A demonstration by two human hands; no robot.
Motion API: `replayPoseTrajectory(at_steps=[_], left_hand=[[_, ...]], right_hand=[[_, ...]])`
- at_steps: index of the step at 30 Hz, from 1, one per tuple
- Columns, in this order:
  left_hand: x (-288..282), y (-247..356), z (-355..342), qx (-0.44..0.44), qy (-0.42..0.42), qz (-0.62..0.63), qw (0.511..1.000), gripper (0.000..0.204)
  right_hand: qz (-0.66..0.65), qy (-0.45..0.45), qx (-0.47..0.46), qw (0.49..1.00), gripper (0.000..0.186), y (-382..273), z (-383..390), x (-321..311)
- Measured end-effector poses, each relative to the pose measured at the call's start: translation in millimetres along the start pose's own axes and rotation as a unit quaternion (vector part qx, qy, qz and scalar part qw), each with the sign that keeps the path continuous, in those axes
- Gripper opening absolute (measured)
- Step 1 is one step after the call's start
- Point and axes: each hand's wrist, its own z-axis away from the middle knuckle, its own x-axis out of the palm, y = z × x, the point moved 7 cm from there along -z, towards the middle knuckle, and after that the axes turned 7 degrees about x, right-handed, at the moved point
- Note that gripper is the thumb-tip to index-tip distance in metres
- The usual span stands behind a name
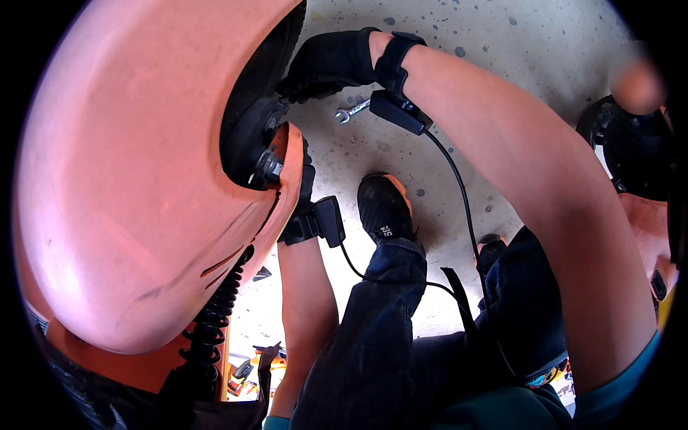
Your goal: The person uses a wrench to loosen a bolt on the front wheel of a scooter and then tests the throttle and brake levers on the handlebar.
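A large orange curved body panel (122, 158) fills the left side, with a dark recess holding a black mechanical part (254, 125) and a metal fitting (270, 163). My right hand (322, 64), in a black glove, reaches into the recess from the top, fingers curled on something I cannot make out. My left hand (305, 179), also gloved, is mostly hidden behind the narrow orange edge below the recess, so its grip cannot be seen. An open-end wrench (347, 112) lies on the floor below my right hand.
A speckled floor (487, 43) lies under me. My jeans and dark shoe (380, 204) are in the middle. A black coiled cable (215, 315) hangs at lower left, near scattered small items (240, 373). Black and orange equipment (631, 150) stands at the right edge.
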Motion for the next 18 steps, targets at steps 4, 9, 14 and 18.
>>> replayPoseTrajectory(at_steps=[4, 9, 14, 18], left_hand=[[4.7, -5.8, -3.0, -0.011, -0.013, 0.009, 1.0, 0.031], [20.1, -28.7, 5.0, -0.05, 0.048, 0.142, 0.988, 0.033], [13.7, -25.7, 7.8, -0.061, 0.038, 0.186, 0.98, 0.036], [22.4, -36.2, 3.2, -0.091, 0.017, 0.182, 0.979, 0.037]], right_hand=[[0.113, 0.072, 0.098, 0.986, 0.034, 0.4, 9.6, -13.6], [-0.014, 0.098, 0.124, 0.987, 0.042, 10.9, 16.5, -24.8], [-0.015, 0.112, 0.15, 0.982, 0.043, 12.6, 19.6, -27.0], [0.129, 0.123, 0.024, 0.984, 0.036, 41.9, -3.5, -50.4]])
